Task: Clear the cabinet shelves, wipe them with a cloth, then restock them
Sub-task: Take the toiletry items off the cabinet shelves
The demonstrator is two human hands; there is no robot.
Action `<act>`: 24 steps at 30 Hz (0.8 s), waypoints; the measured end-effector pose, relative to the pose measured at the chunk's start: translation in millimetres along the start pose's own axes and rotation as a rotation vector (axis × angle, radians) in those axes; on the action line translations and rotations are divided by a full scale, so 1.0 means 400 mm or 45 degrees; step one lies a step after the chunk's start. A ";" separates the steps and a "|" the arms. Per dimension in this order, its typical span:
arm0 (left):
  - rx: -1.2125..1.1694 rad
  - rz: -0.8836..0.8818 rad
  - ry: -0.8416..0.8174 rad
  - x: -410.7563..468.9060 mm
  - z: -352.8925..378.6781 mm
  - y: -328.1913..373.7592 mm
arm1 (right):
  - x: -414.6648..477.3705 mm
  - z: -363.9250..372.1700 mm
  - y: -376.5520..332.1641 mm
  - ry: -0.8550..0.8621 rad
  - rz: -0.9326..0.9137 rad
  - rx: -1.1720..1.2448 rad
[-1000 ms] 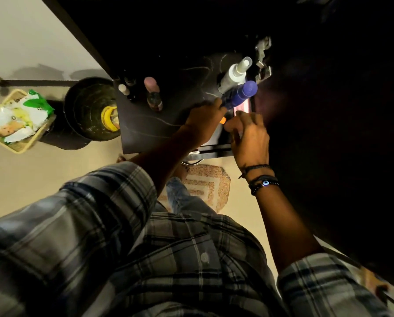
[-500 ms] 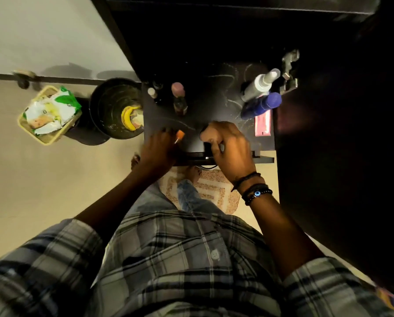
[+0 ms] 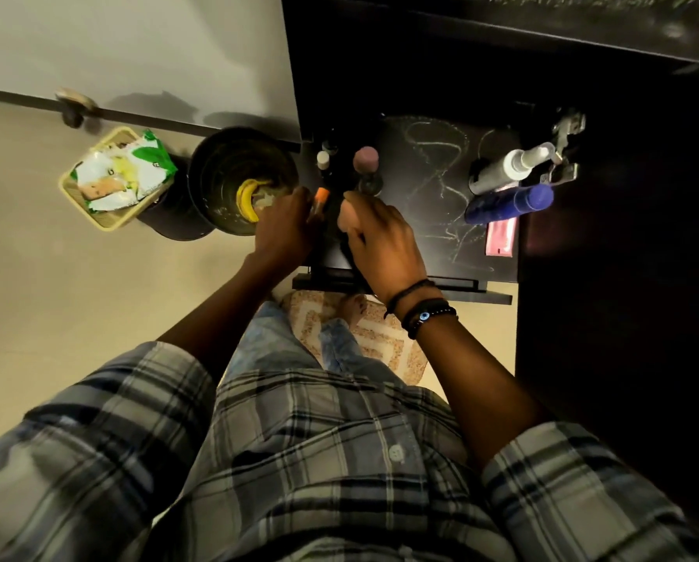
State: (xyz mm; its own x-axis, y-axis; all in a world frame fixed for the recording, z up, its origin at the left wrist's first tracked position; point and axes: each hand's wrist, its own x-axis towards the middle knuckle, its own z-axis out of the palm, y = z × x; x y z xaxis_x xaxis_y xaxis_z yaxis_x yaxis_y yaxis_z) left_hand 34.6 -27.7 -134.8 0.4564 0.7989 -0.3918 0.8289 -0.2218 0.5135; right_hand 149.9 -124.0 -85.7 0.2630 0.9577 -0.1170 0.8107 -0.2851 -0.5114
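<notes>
Cabinet shelf [image 3: 421,221]: dark board, seen from above, marked with pale, chalk-like streaks [image 3: 433,156] across its middle; it lies straight ahead of the person, with a metal hinge [image 3: 564,152] at its far right corner.

Contents, left end: small white-capped bottle [image 3: 322,159] upright at the back; pink-capped bottle [image 3: 366,162] just beside it, upright.

Contents, right end: white spray bottle [image 3: 510,168] and blue bottle [image 3: 510,202], side by side; pink sachet [image 3: 501,237] flat on the board, just in front of the blue bottle.

Left hand [image 3: 287,233]: at the shelf's front left corner, fingers curled and pinching an orange-tipped item [image 3: 320,196], whose tip shows past the fingertips. What kind of item it is cannot be told.

Right hand [image 3: 384,241]: near the left hand, over the shelf's front left part, fingers bent downward and close together. A dark shape lies beneath the palm; whether the fingers grip it cannot be told. Dark bead bracelets [image 3: 425,314] on the wrist.

Floor, left of the cabinet: black bin [image 3: 234,172] holding a banana peel [image 3: 245,198]; yellow basket [image 3: 108,223] touching the bin, filled with green and white packets [image 3: 117,176].

Floor, below the shelf: patterned rug [image 3: 380,338] under the person's feet.

Clothing: plaid shirt [image 3: 299,460], sleeves pushed up the forearms.
</notes>
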 end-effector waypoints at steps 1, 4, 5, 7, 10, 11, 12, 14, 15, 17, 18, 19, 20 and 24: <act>-0.007 0.016 -0.015 -0.001 0.001 -0.004 | 0.000 0.001 -0.004 0.008 -0.011 0.000; -0.021 0.068 -0.040 -0.014 0.002 -0.021 | -0.004 0.000 -0.005 0.012 -0.019 -0.010; -0.028 0.086 -0.037 -0.019 0.001 -0.026 | -0.007 -0.002 -0.003 0.007 -0.012 -0.012; -0.039 0.116 -0.010 -0.034 -0.005 -0.027 | -0.014 -0.010 -0.001 0.007 0.015 -0.015; -0.057 0.158 0.062 -0.053 -0.022 -0.013 | -0.033 -0.030 -0.003 0.076 0.051 0.011; -0.070 0.186 0.087 -0.058 -0.031 -0.004 | -0.042 -0.040 -0.001 0.109 0.066 0.031; -0.089 0.218 0.111 -0.063 -0.041 0.010 | -0.051 -0.051 0.006 0.134 0.095 0.051; -0.124 0.297 0.153 -0.070 -0.064 0.050 | -0.067 -0.077 0.035 0.224 0.162 0.042; -0.132 0.346 0.177 -0.071 -0.076 0.075 | -0.073 -0.092 0.056 0.296 0.196 0.010; -0.137 0.449 0.217 -0.070 -0.097 0.138 | -0.080 -0.126 0.100 0.418 0.290 -0.052; -0.137 0.508 0.231 -0.068 -0.104 0.172 | -0.081 -0.144 0.120 0.464 0.344 -0.071; -0.134 0.569 0.235 -0.062 -0.106 0.206 | -0.082 -0.161 0.138 0.505 0.399 -0.087; -0.126 0.620 0.227 -0.054 -0.104 0.240 | -0.083 -0.177 0.154 0.537 0.452 -0.102; -0.033 0.800 0.151 -0.006 -0.059 0.361 | -0.080 -0.221 0.201 0.577 0.585 -0.147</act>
State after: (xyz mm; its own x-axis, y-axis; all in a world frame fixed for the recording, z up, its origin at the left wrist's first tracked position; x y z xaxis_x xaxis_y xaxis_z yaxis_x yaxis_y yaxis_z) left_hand 145.7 -48.3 -41.7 0.8127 0.5776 0.0763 0.4062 -0.6556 0.6365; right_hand 253.0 -181.3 -47.7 0.7698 0.6331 0.0817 0.6077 -0.6877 -0.3972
